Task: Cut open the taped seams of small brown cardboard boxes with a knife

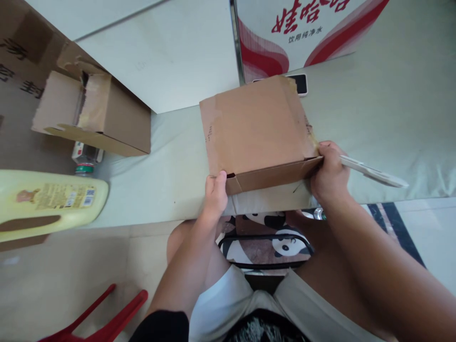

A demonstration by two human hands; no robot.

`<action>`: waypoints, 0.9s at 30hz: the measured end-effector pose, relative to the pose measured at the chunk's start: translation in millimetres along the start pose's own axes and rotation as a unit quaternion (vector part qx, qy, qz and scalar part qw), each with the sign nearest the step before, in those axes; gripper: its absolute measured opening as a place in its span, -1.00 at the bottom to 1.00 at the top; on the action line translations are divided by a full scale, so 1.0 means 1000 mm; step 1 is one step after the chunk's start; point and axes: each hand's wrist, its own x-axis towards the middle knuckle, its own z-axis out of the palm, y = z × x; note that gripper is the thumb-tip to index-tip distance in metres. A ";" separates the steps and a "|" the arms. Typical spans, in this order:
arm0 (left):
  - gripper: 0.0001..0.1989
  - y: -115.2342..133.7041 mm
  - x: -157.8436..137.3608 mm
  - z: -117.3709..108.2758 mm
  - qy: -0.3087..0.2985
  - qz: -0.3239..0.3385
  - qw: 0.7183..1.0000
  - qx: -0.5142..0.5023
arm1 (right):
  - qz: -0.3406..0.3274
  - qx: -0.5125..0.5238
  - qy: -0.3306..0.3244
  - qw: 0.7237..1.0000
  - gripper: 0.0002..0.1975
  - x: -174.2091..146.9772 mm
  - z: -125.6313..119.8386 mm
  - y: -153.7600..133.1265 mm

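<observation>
A brown cardboard box (256, 128) rests on the pale green cloth surface in front of me, its right edge ragged with bits of tape. My left hand (215, 192) is closed on the near left corner, thumb at the edge. At the near right corner, my right hand (331, 168) grips the box. A slim white tool (374, 171), shaped like a box cutter, sticks out to the right from that same hand; its other end is hidden in the grip. Behind the box lies a phone (302, 84), partly covered by it.
On the left stand an opened cardboard box (124, 118), a clear bottle with a green cap (84, 167) and a yellow jug (53, 197). A white and red carton (267, 52) is at the back. Below are a panda-print bag (263, 249) and a red stool-like frame (117, 313).
</observation>
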 end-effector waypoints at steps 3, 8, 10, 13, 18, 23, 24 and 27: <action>-0.59 0.000 0.000 0.000 0.003 -0.002 1.000 0.000 | 0.015 0.024 0.020 0.999 -0.79 0.000 0.002 0.000; -0.57 0.000 0.001 0.001 0.002 0.009 1.000 -0.003 | 0.015 0.013 0.020 1.000 -0.79 0.001 0.002 0.001; -0.56 0.000 0.001 0.001 -0.006 0.011 1.000 -0.003 | 0.006 0.005 0.025 1.000 -0.79 0.000 0.002 0.000; -0.57 0.000 0.001 0.000 -0.016 0.011 1.000 -0.008 | 0.007 -0.002 0.026 1.000 -0.80 -0.001 0.001 -0.003; -0.56 -0.001 0.001 0.000 -0.010 0.016 1.000 -0.011 | 0.005 -0.001 0.025 1.000 -0.80 -0.003 0.000 -0.005; -0.55 0.000 0.001 0.001 -0.003 0.010 1.000 -0.004 | -0.001 0.018 0.030 0.999 -0.79 -0.001 0.001 -0.003; -0.55 0.000 0.001 0.001 -0.002 0.007 1.000 -0.003 | -0.004 0.019 0.032 0.999 -0.79 -0.001 0.001 -0.002; -0.54 0.001 0.002 0.001 -0.003 0.005 1.000 -0.010 | -0.012 0.001 0.005 1.000 -0.78 0.000 0.001 0.000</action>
